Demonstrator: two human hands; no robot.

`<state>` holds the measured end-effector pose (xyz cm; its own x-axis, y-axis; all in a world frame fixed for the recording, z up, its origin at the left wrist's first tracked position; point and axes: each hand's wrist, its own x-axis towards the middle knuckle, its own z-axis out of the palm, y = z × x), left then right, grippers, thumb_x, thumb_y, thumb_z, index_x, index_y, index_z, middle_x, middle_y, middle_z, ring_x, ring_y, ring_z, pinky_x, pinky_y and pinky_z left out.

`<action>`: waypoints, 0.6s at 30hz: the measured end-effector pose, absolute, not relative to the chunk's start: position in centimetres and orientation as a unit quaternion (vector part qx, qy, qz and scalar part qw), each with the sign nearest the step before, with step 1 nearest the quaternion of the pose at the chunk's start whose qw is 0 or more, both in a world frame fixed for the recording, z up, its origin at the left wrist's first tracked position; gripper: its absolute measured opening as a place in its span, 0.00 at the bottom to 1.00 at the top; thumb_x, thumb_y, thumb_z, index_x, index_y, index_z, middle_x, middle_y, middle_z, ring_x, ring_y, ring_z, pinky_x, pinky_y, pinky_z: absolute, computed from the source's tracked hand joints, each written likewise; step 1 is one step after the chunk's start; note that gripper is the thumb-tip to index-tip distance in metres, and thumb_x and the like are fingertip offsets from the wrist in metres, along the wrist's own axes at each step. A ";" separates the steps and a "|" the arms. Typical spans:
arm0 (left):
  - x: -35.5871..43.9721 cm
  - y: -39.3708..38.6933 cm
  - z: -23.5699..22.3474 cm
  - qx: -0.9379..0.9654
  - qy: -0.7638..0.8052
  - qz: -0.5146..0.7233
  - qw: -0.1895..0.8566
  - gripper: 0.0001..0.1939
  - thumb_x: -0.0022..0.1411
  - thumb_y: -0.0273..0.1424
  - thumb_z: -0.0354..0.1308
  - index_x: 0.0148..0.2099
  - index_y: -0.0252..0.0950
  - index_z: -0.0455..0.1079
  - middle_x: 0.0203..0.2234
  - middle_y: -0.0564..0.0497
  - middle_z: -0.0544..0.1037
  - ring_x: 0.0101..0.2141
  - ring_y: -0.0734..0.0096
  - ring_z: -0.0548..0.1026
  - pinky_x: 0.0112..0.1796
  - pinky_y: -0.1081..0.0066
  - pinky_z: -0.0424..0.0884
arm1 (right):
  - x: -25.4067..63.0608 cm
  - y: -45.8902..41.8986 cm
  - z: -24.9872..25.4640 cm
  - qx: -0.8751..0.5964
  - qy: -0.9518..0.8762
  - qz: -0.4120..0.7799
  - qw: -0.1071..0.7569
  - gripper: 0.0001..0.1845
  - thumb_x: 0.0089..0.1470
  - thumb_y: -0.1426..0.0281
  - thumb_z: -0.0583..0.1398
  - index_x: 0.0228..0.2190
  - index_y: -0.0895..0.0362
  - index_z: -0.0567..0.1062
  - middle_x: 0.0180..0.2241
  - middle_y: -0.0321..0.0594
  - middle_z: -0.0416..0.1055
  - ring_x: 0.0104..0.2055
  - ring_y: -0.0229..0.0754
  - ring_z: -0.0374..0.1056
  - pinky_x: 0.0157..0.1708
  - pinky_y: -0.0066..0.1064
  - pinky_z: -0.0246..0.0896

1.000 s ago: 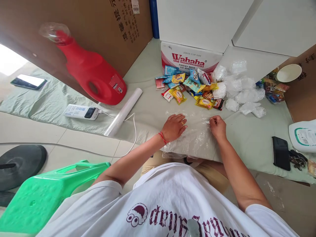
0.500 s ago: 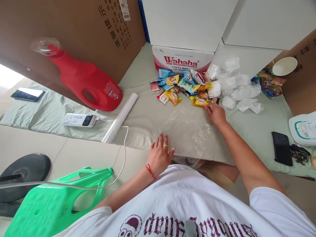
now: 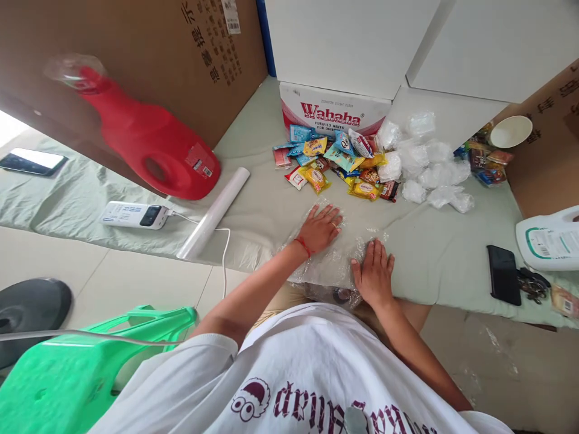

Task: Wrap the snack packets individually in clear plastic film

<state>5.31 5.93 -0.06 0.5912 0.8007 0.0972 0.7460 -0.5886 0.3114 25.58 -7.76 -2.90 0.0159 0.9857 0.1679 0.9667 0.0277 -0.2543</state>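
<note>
Spread over the front of the cloth-covered surface is a sheet of clear plastic film [image 3: 337, 265]. My left hand [image 3: 320, 228] lies flat on the film's far left part, fingers spread. On its right side rests my right hand [image 3: 374, 271], palm down with the fingers stretched out. Neither hand holds anything. Beyond them sits a pile of small wrapped snacks [image 3: 341, 154] in several colours, a yellow packet [image 3: 364, 190] at its near edge. Several clear plastic-wrapped bundles [image 3: 427, 160] lie to the right of the pile.
A white roll of film [image 3: 215, 212] and a power bank [image 3: 136, 215] with a cable lie left, near a red jug [image 3: 156, 150]. Behind the snacks stands a Wahaba-style box [image 3: 335, 108]. At right are a black phone [image 3: 504, 274], keys and a white bottle [image 3: 549, 241]. A green stool [image 3: 90, 374] stands lower left.
My left hand has moved up and right onto the far part of the film. My right hand has left the yellow packet and come down onto the film's right side.
</note>
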 end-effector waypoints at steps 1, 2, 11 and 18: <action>5.2 6.4 -0.7 0.878 0.453 0.093 0.120 0.26 0.77 0.38 0.42 0.70 0.42 0.65 0.72 0.45 0.62 0.72 0.54 0.56 0.71 0.40 0.43 | 26.8 -7.1 -3.2 -0.700 -0.702 0.031 0.128 0.41 0.71 0.53 0.44 0.74 0.64 0.46 0.72 0.67 0.49 0.74 0.70 0.46 0.66 0.76 0.37; 5.0 6.5 -1.2 0.869 0.474 0.081 0.118 0.27 0.77 0.38 0.41 0.72 0.41 0.62 0.73 0.44 0.60 0.73 0.53 0.55 0.70 0.38 0.41 | 28.1 -6.1 -3.4 -0.700 -0.705 0.033 0.107 0.40 0.71 0.53 0.44 0.73 0.65 0.48 0.73 0.67 0.49 0.74 0.69 0.46 0.66 0.76 0.34; 2.1 3.9 -2.3 0.809 0.573 0.108 0.082 0.33 0.76 0.45 0.39 0.76 0.36 0.54 0.73 0.38 0.56 0.72 0.48 0.56 0.69 0.34 0.38 | 32.8 1.5 0.4 -0.692 -0.710 0.044 0.124 0.33 0.71 0.56 0.45 0.69 0.57 0.63 0.74 0.54 0.51 0.75 0.59 0.47 0.72 0.60 0.39; 2.0 3.4 -2.5 0.794 0.594 0.092 0.088 0.36 0.75 0.46 0.40 0.77 0.34 0.51 0.74 0.37 0.53 0.73 0.42 0.53 0.68 0.29 0.40 | 28.8 -3.0 -1.0 -0.567 -0.772 0.225 0.180 0.24 0.65 0.54 0.55 0.59 0.37 0.75 0.66 0.34 0.68 0.71 0.53 0.59 0.72 0.58 0.48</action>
